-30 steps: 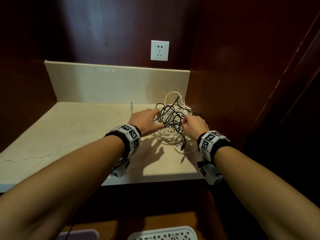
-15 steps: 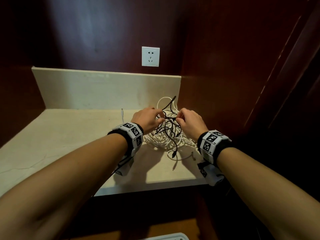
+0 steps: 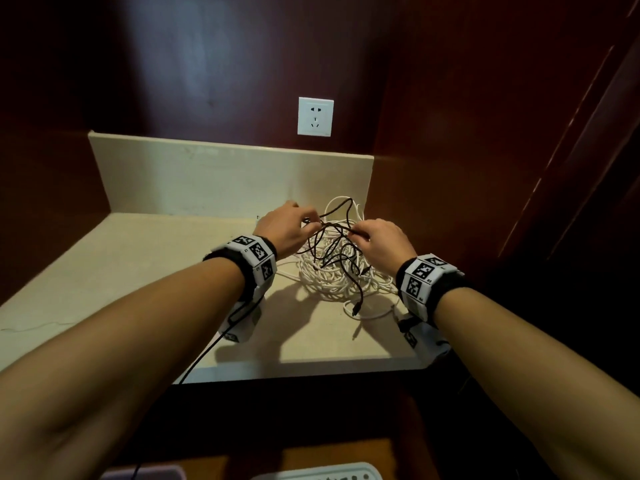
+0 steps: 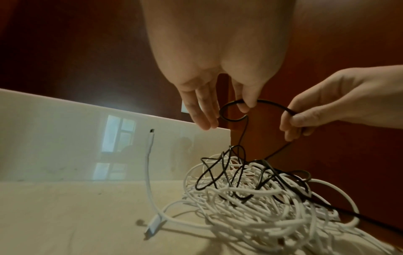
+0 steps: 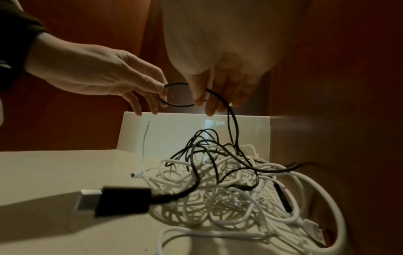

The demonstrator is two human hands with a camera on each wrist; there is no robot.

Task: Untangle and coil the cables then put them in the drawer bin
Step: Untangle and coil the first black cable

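Note:
A tangle of white cables (image 3: 329,282) lies in the counter's back right corner, with a thin black cable (image 3: 337,237) snarled through it. Both hands are above the pile. My left hand (image 3: 311,221) pinches a small loop of the black cable (image 4: 272,104) between thumb and forefinger, other fingers straight (image 4: 202,112). My right hand (image 3: 353,233) pinches the same loop a few centimetres to the right (image 5: 202,101). The black cable's USB plug (image 5: 122,200) dangles just above the counter at the pile's front. A white plug (image 4: 153,226) lies to the pile's left.
The beige counter (image 3: 138,271) has a backsplash (image 3: 225,178) and a wall socket (image 3: 315,116) above. A dark wood wall (image 3: 450,168) closes the right side, right beside the pile. Below the front edge, a white perforated bin (image 3: 322,474) and a lilac container (image 3: 145,474) show.
Both hands have risen from the pile, drawing a loop of the black cable up between them. The black plug end has lifted off the counter.

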